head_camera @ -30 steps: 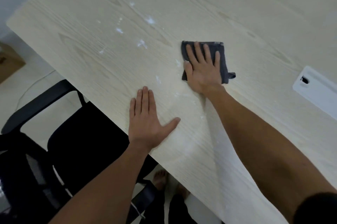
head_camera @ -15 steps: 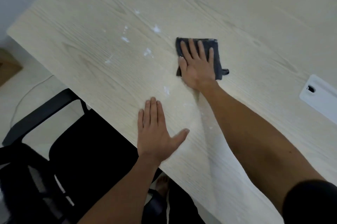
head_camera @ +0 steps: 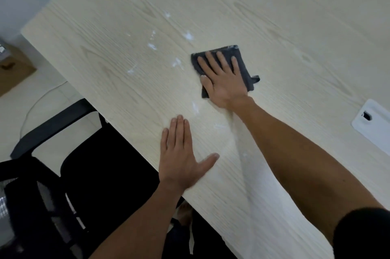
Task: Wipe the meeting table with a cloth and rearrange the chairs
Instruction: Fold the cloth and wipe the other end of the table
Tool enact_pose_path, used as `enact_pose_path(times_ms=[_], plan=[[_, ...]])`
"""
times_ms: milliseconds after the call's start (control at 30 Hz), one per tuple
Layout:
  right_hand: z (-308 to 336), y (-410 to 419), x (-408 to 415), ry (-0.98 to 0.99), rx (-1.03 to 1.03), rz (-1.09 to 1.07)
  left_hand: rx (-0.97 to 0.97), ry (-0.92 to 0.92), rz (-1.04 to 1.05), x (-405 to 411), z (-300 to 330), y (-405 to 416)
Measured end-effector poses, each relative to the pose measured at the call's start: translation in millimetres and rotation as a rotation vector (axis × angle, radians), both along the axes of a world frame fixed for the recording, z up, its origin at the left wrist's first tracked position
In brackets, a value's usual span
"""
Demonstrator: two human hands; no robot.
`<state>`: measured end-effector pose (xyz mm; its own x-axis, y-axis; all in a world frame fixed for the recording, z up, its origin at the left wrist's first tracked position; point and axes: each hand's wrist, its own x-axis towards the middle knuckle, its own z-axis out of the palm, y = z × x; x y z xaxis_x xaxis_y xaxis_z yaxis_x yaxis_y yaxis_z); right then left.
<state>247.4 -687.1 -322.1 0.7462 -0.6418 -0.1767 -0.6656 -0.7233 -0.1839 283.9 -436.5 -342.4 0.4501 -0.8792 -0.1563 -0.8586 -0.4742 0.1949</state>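
A folded dark grey cloth (head_camera: 242,62) lies on the light wooden meeting table (head_camera: 274,16). My right hand (head_camera: 223,81) presses flat on the cloth, fingers spread and pointing away from me. White smears (head_camera: 177,62) mark the table just left of the cloth and further up. My left hand (head_camera: 181,159) rests palm-down on the table near its front edge, fingers together and thumb out, holding nothing. A black office chair (head_camera: 88,174) with an armrest (head_camera: 52,125) stands at the table's left edge, its seat partly under the tabletop.
A white cable outlet cover (head_camera: 373,123) is set into the table at the right. A cardboard box (head_camera: 12,69) and a thin white cable (head_camera: 42,94) lie on the floor at the left. My bare foot (head_camera: 185,212) shows below the table edge.
My right hand has slid the cloth a little leftward and up the table, closer to the white smears. My left hand stays flat in the same spot.
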Motion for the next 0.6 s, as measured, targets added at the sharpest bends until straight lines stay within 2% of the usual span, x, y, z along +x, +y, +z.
enact_pose_path(times_ms=[67, 167, 300, 400, 500, 533, 600], plan=[[-1.0, 13.1, -38.5, 0.012, -0.011, 0.089, -0.030, 0.033, 0.010, 2.3, 1.8, 0.0], [3.7, -6.8, -65.3, 0.054, 0.020, -0.097, -0.176, 0.080, 0.076, 18.8, 4.1, -5.9], [5.3, -55.5, 2.7, 0.001, 0.028, -0.320, -0.216, 0.061, 0.181, 71.3, 4.4, -29.0], [4.1, -52.1, 56.1, -0.008, 0.023, -0.172, -0.201, 0.012, 0.161, 105.8, -1.2, -44.0], [-0.1, -27.4, 33.1, 0.003, 0.008, 0.103, -0.186, 0.039, 0.117, 116.2, -7.1, -52.0], [-1.4, -22.9, 15.3, 0.011, -0.005, 0.133, -0.192, 0.037, 0.103, 116.6, -8.2, -52.6], [-0.6, -33.5, -6.9, 0.026, -0.004, 0.050, -0.196, 0.034, 0.088, 116.9, -9.1, -53.3]])
